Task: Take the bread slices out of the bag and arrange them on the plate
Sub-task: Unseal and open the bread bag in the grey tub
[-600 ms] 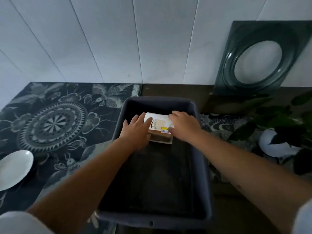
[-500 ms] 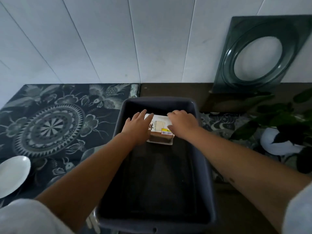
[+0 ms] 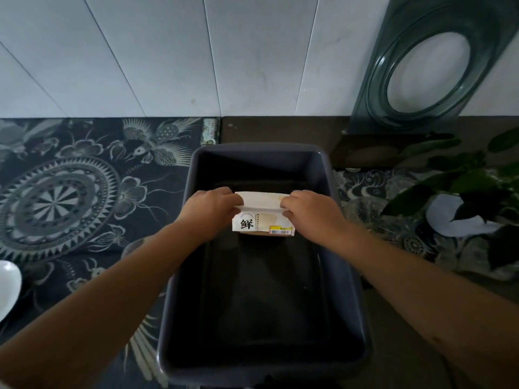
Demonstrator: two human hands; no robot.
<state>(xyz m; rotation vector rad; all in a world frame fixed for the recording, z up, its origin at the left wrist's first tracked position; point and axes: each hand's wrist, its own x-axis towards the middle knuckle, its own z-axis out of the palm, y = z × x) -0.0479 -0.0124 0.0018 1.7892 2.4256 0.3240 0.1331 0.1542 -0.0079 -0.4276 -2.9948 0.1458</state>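
Note:
A white bread bag (image 3: 262, 217) with a black printed character and a yellow label hangs above the inside of a dark grey tub (image 3: 264, 155). My left hand (image 3: 209, 210) pinches the bag's top left corner and my right hand (image 3: 307, 211) pinches its top right corner. The bread inside shows only as a brown strip along the bag's lower edge. A white plate (image 3: 8, 287) lies at the far left edge of the view, on the patterned cloth, well apart from both hands.
A dark patterned cloth (image 3: 84, 192) covers the table left of the tub. A green glass panel (image 3: 427, 68) leans on the white wall at the back right. A leafy plant in a white pot (image 3: 460, 220) stands right of the tub.
Both hands have closed on the bag's top corners and raised it off the tub's floor, so it now hangs upright with its printed face toward me.

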